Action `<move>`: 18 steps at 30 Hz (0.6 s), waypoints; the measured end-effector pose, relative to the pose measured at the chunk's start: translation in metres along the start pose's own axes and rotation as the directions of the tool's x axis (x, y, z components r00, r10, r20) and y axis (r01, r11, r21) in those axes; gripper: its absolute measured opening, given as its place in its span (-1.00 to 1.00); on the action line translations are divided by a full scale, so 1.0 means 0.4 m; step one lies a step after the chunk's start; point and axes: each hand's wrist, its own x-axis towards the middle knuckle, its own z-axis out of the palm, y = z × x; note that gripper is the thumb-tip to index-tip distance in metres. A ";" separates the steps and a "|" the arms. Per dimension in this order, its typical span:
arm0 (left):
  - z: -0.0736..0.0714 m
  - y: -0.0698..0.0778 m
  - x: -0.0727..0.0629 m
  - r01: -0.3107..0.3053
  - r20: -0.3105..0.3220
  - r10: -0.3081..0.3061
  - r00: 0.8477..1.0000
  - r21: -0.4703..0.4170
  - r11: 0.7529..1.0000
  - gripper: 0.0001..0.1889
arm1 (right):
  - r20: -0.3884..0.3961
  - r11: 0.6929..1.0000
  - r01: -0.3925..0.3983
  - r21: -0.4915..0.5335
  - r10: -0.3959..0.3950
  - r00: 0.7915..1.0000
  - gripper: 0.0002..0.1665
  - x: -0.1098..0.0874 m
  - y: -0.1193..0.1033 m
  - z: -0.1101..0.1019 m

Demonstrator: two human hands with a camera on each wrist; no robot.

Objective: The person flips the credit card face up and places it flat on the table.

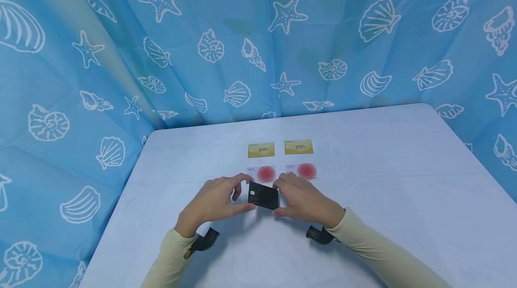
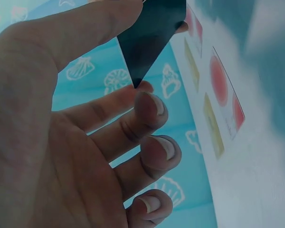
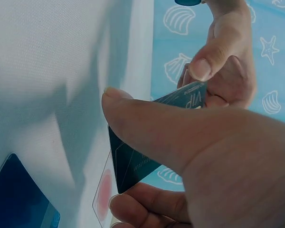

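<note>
Between the two hands a black card (image 1: 263,195) marked VIP with a chip is held tilted above the white table (image 1: 194,153). My left hand (image 1: 218,198) pinches its left side with thumb and forefinger; in the left wrist view the card's dark face (image 2: 154,38) shows, and the other fingers are loosely bent. On the opposite side my right hand (image 1: 303,198) grips the card's right end between thumb and fingers. In the right wrist view that thumb lies across the card (image 3: 128,156), covering part of it.
Two gold cards (image 1: 260,150) lie side by side toward the back of the table. In front of them are two pale cards with red circles (image 1: 266,173), partly behind the hands. A dark blue flat thing (image 3: 19,199) shows in the right wrist view. A blue shell-patterned curtain (image 1: 250,23) hangs behind.
</note>
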 end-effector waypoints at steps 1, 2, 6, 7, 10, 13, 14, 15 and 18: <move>0.000 -0.001 0.000 0.001 0.001 -0.001 1.000 0.003 1.000 -0.35 | 0.001 1.000 -0.001 0.000 0.001 1.000 -0.26 0.000 0.001 0.000; 0.000 -0.002 0.000 0.002 0.001 -0.002 1.000 0.006 1.000 -0.35 | 0.001 1.000 -0.002 -0.001 0.002 1.000 -0.26 0.000 0.001 0.000; 0.001 -0.005 0.000 0.001 0.003 -0.001 1.000 0.010 1.000 -0.35 | -0.002 1.000 -0.001 -0.009 0.001 1.000 -0.26 0.001 0.003 0.000; 0.001 -0.006 0.000 0.001 0.004 -0.001 1.000 0.011 1.000 -0.35 | -0.003 1.000 -0.001 -0.012 0.001 1.000 -0.26 0.001 0.004 0.000; 0.001 -0.007 0.001 0.002 0.007 -0.002 1.000 0.012 1.000 -0.36 | -0.004 1.000 -0.006 -0.020 0.006 1.000 -0.26 0.001 0.004 -0.002; 0.001 -0.009 0.001 0.003 0.008 -0.003 1.000 0.012 1.000 -0.37 | 0.000 0.999 -0.015 -0.028 0.015 1.000 -0.25 0.001 0.003 -0.003; 0.002 -0.009 0.002 0.003 0.010 -0.003 1.000 0.011 1.000 -0.37 | 0.001 0.999 -0.016 -0.031 0.016 1.000 -0.26 0.001 0.002 -0.004; 0.002 -0.010 0.002 0.003 0.013 -0.003 1.000 0.011 1.000 -0.37 | 0.002 0.999 -0.016 -0.033 0.016 1.000 -0.26 0.001 0.002 -0.004; 0.002 -0.011 0.003 0.006 0.024 -0.006 1.000 0.009 1.000 -0.35 | 0.003 0.999 -0.011 -0.038 0.011 1.000 -0.26 0.001 0.003 -0.003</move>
